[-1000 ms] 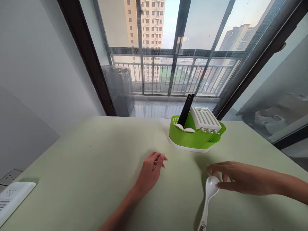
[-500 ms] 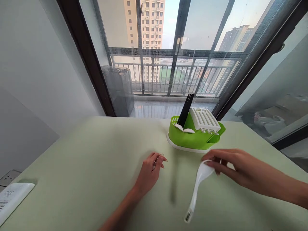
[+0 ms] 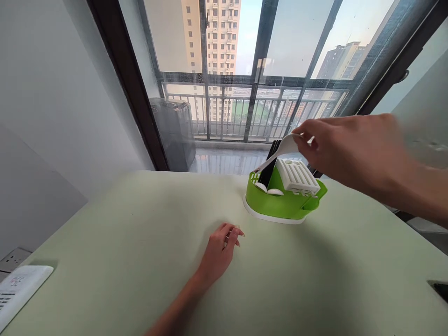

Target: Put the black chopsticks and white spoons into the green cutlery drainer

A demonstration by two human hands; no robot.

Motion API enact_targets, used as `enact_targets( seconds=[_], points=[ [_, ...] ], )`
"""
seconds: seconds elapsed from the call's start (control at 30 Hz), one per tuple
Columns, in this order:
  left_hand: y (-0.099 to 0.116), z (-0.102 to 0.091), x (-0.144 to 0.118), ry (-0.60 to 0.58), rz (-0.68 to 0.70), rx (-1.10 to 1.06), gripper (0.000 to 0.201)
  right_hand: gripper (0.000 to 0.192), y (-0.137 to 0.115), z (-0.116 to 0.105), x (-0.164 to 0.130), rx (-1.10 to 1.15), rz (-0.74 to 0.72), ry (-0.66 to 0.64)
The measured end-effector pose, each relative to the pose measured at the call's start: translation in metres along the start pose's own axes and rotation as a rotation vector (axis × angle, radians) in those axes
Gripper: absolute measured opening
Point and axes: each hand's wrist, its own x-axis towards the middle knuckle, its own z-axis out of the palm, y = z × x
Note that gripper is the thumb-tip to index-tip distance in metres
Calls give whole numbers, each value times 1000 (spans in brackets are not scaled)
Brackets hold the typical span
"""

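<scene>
Lifted from the tabletop [image 3: 140,261] since the earlier pictures, the white spoon [image 3: 276,154] is now in the air, and the right hand [image 3: 345,147] has risen with it to a place above the green rack [image 3: 283,203]. This hand pinches the bowl end of the spoon between thumb and fingertips. The left hand [image 3: 219,254] has not moved; it lies on the tabletop, palm down, fingers loosely curled, holding nothing.

As I judge it, the picking up is done and the putting down is left: the spoon is over the rack but not yet inside, and the hand has not let go. Two white rounded pieces [image 3: 269,188] and some black sticks [image 3: 271,161] are already in the rack, beside a white slotted insert [image 3: 297,176].

The long axis of the spoon runs slanted, from the fingers of the right hand down and to the left. Its handle end points toward the open left part of the rack, close to the black sticks, just below and left of the right hand.
</scene>
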Motion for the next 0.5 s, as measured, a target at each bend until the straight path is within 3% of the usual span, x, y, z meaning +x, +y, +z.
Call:
enact_targets(
  seconds=[0.2, 0.5],
  points=[
    [-2, 2, 1, 15, 13, 4, 49, 33, -24, 26, 28, -45, -191, -257],
    [-1, 4, -1, 13, 14, 1, 48, 28, -54, 60, 41, -21, -372, -398]
  ],
)
